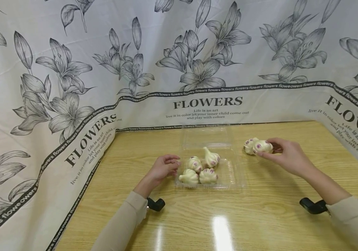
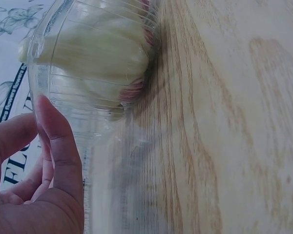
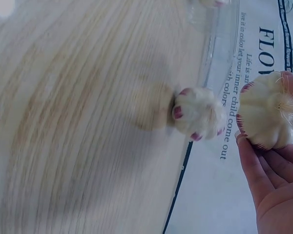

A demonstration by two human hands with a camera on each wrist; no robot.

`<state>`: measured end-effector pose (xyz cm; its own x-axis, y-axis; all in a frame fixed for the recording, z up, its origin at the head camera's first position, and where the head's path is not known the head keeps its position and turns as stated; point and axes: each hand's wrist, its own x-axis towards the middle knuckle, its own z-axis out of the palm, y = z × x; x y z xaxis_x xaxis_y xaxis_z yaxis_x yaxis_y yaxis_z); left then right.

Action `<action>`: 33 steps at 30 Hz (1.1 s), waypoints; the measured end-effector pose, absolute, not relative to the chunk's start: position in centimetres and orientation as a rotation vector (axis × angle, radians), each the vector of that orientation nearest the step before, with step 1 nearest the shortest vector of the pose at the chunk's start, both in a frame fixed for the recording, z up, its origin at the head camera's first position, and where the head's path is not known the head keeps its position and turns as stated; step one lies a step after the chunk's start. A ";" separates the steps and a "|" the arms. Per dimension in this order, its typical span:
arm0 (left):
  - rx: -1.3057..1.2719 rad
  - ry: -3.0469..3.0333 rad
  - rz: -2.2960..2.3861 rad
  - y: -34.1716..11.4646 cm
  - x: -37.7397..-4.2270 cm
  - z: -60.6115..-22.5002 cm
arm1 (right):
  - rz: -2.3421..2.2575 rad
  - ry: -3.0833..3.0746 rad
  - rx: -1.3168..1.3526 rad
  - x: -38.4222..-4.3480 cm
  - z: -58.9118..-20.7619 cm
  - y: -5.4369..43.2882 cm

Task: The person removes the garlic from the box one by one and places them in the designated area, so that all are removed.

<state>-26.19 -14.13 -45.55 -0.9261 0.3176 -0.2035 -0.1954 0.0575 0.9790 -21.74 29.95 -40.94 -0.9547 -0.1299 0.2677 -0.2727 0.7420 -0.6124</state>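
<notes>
Garlic bulb (image 3: 266, 114), pale with purple spots, sits in the right hand (image 1: 288, 155), off to the right of the clear box (image 1: 228, 170). The right hand's thumb and fingers are clamped on its sides, and its hairy root end shows in the right wrist view. A second bulb (image 1: 249, 146) rests on the tabletop (image 1: 260, 216) just beyond the held one. In the head view the two overlap, but the right wrist view shows a gap, so they are apart.

Four more bulbs lie inside the clear box, bunched toward its left side: a front left bulb (image 1: 189, 177), a front right bulb (image 1: 208, 176), a back left bulb (image 1: 195, 164) and a back right bulb (image 1: 211, 158) with its stem poking up. The left hand (image 1: 163, 166) is at the left edge of the box. Its thumb and fingers pinch the thin rim there, as the left wrist view shows.

The job looks partway done. Four bulbs are in the box, and two are outside it: one in the hand and one on the wood. The see-through lid (image 1: 206, 136) is tipped open at the back, toward the flower cloth (image 1: 208, 111), so shutting the box is not done. As far as the pictures show, those two bulbs and the open lid are what is left.
</notes>
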 end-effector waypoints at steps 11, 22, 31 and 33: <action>0.116 1.967 1.939 -14.1 -26.4 -45.8 | 0.984 -2.740 0.219 -23.4 -41.1 32.4; 0.113 1.956 1.937 -14.1 -26.5 -45.6 | 0.971 -2.784 0.112 -25.5 -41.8 34.5; 0.099 1.957 1.934 -14.0 -26.4 -45.5 | 0.983 -2.820 0.092 -26.5 -43.5 35.6; 0.102 1.959 1.934 -14.0 -26.3 -45.5 | 0.999 -2.838 0.074 -26.7 -44.1 35.8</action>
<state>-26.30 -14.04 -45.55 -0.9235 0.3157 -0.2181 -0.2140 0.0480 0.9757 -26.70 35.84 -44.06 -0.9901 -0.0028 0.1404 -0.0901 0.7795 -0.6198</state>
